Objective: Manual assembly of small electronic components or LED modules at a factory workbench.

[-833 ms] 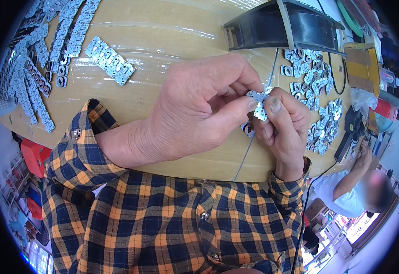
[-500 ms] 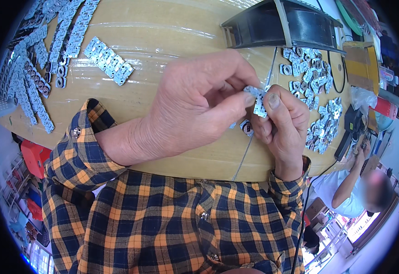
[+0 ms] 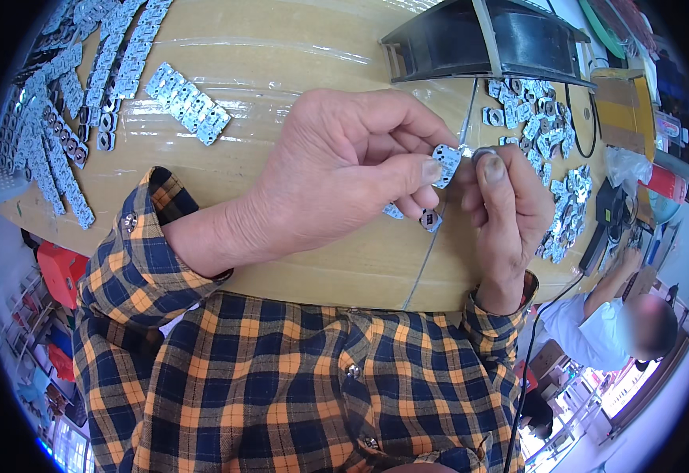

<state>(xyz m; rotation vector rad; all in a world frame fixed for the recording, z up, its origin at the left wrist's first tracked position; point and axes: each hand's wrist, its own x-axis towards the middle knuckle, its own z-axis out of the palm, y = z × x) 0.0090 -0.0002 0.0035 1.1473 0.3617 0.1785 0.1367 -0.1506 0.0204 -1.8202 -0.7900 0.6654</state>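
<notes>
My left hand (image 3: 336, 169) pinches a small whitish-blue circuit board (image 3: 446, 164) between thumb and fingers, its dotted face turned up. Just to the right, my right hand (image 3: 510, 205) is closed on a small dark rounded piece (image 3: 482, 153), held under the thumb and seen nearly edge-on. A narrow gap separates the two pieces. Below my left fingertips, a loose board with a dark square centre (image 3: 429, 220) lies on the table (image 3: 321, 276), beside another board (image 3: 392, 210) partly covered by my fingers.
A strip of joined boards (image 3: 187, 104) lies beyond my left forearm, with many more strips (image 3: 60, 150) piled at far left. Separated boards (image 3: 567, 209) lie heaped at right, near a black fan (image 3: 486, 43) and a power strip (image 3: 595, 251). Another person (image 3: 604, 331) sits at lower right.
The small joined piece between my hands has come apart. My right hand has moved right with the dark rounded piece, while my left hand keeps a board, now turned flatter.
</notes>
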